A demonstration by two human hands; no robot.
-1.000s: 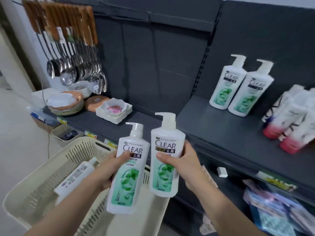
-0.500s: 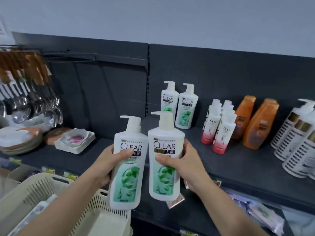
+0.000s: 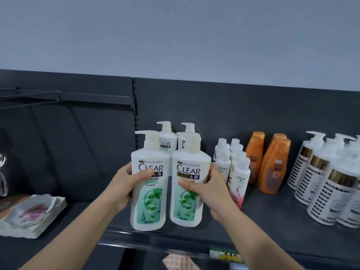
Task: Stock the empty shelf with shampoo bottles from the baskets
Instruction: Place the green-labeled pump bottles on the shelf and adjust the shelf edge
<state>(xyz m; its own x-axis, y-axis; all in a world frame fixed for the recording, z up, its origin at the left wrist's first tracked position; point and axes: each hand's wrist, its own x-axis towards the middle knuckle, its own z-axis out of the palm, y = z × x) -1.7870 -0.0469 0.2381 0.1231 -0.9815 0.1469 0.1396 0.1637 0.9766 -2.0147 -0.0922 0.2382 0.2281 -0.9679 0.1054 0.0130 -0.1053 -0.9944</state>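
Head view: left grip (image 3: 124, 185) clamps left bottle (image 3: 150, 191); right grip (image 3: 213, 187), right bottle (image 3: 190, 193).
Risk: carried bottles toppling shelved pair (image 3: 168, 142) at 12 o'clock.

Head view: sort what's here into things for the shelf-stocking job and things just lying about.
Job: left hand, gripping the left CLEAR bottle; right hand, gripping the right CLEAR bottle; shelved CLEAR bottles behind them; dark shelf.
Lying about: Dove bottles; orange bottles; striped pump bottles; flowered dish.
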